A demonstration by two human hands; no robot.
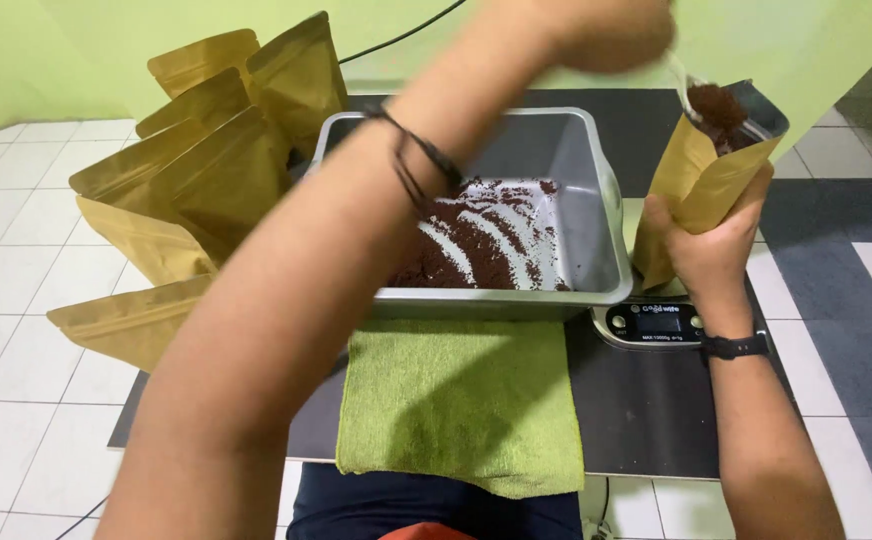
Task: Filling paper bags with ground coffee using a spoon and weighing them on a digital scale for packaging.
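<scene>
The fingers [668, 222] of the right hand [708, 245] were wrapped around a gold pouch [701, 185], holding it upright on the right side. The pouch's mouth was open, and dark brown powder [718, 105] showed at the top. A spoon [683, 88] reached into that opening. The left hand [596, 30] was far up at the top edge, crossed over to the right above the pouch. It was curled around the spoon handle, though the picture was blurry there. A black band [421, 160] sat on the left arm, and a black watch [734, 347] on the right wrist.

Under the pouch was a small scale [653, 323] with a dark screen. Just left of it stood a grey metal tray [596, 215] with more brown powder [481, 245] spread on its floor. A green towel [461, 405] lay near the person, in front of the tray. These things sat on a dark mat [646, 410]. On the far left, a bunch of gold pouches [206, 160] stood and leaned together.
</scene>
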